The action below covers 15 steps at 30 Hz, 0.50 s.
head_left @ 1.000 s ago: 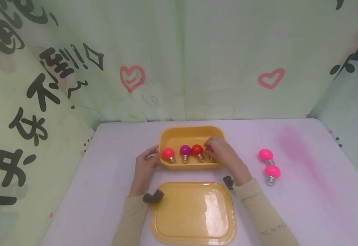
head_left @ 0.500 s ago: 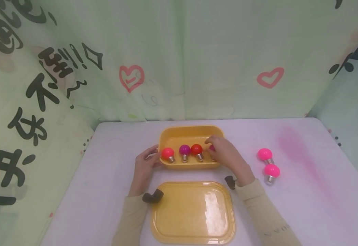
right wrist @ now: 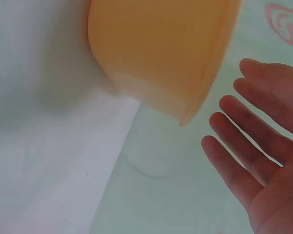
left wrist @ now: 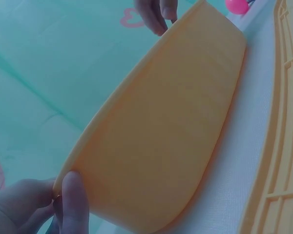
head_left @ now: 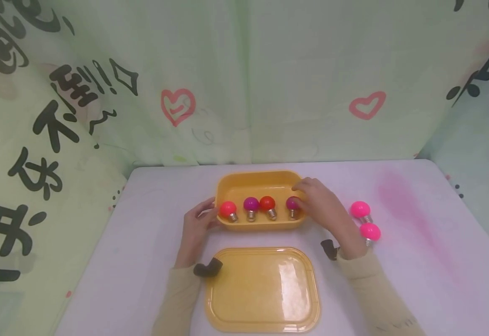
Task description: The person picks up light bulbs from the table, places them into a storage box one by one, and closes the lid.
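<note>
A yellow plastic box (head_left: 236, 184) stands near the back of the table, with a row of toy light bulbs inside: a pinkish-red bulb (head_left: 228, 209), a purple bulb (head_left: 251, 204), a red bulb (head_left: 267, 203) and, at the right end, another purple bulb (head_left: 292, 203). My left hand (head_left: 197, 225) pinches the box's left rim between thumb and fingers, as the left wrist view confirms. By the right rim is my right hand (head_left: 324, 205). Its fingers (right wrist: 249, 126) are extended and hold nothing in the right wrist view, apart from the box wall (right wrist: 156, 48).
On the table right of the box lie two pink bulbs, one farther back (head_left: 359, 209) and one nearer (head_left: 370, 232), close to my right forearm. A yellow lid (head_left: 253, 289) lies flat in front of the box. Green curtains (head_left: 303, 84) hang behind the table.
My right hand has let go of the purple bulb at the box's right end and moved right, towards the rim. The left hand keeps its place on the box.
</note>
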Tool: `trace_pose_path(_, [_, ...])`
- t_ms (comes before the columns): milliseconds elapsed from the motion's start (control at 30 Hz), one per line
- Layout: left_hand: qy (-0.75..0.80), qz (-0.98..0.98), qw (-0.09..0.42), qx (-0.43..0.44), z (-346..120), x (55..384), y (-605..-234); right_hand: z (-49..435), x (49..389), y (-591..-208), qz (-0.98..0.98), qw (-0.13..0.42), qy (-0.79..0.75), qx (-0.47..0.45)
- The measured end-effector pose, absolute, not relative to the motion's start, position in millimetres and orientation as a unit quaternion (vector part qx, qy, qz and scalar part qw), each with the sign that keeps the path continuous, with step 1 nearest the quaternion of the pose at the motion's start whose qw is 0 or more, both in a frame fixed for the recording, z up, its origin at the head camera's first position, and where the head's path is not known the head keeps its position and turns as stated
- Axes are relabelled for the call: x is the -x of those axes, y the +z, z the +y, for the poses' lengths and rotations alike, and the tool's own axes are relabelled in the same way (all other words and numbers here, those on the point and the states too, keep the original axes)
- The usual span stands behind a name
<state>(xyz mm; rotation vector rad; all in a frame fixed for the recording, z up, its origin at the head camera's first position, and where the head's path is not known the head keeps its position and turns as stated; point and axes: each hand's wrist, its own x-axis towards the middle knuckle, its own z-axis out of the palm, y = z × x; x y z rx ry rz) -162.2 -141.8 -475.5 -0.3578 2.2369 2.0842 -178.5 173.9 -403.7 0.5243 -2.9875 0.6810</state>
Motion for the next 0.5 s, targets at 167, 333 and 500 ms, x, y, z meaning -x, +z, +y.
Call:
trace_pose_path(167, [0.674,0.729,0.030,0.116,-142,162,-476,184,172,-401,-0.961,0.014,0.232,-0.150])
trace_pose_path(333, [0.676,0.728,0.028,0.115,-142,162,-477,197,168,-404,-0.962,0.030,0.226,-0.148])
trace_pose_path(500, [0.686,0.719,0.026,0.107,-142,163,-478,210,165,-408,-0.963,0.042,0.221,-0.147])
